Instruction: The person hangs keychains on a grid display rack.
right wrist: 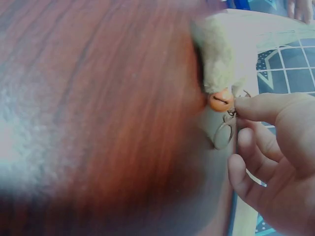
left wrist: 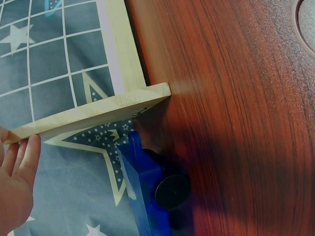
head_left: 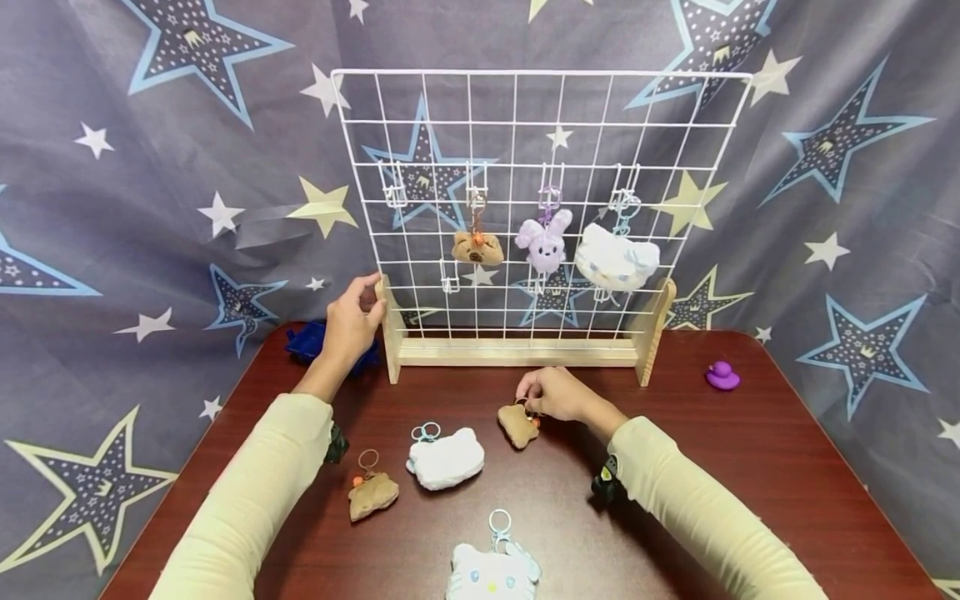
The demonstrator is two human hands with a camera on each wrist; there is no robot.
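Observation:
My right hand (head_left: 558, 393) pinches the metal clasp of a brown plush keychain (head_left: 518, 426) just above the table. In the right wrist view, its orange bell (right wrist: 221, 100) and key ring (right wrist: 223, 136) show beside the thumb. At the left, my left hand (head_left: 354, 321) holds the top of the wooden side post (head_left: 392, 333) of a white wire grid rack (head_left: 514, 73). Hooks on the grid carry a brown bear keychain (head_left: 477, 248), a lilac bunny keychain (head_left: 544, 242) and a white plush keychain (head_left: 617, 258).
On the table (head_left: 780, 467) lie another brown plush keychain (head_left: 373, 497), a white plush keychain (head_left: 447, 460) and a white cat keychain (head_left: 492, 575). A blue toy (head_left: 306, 342) with a black wheel sits behind my left arm. A purple duck (head_left: 722, 376) stands far right.

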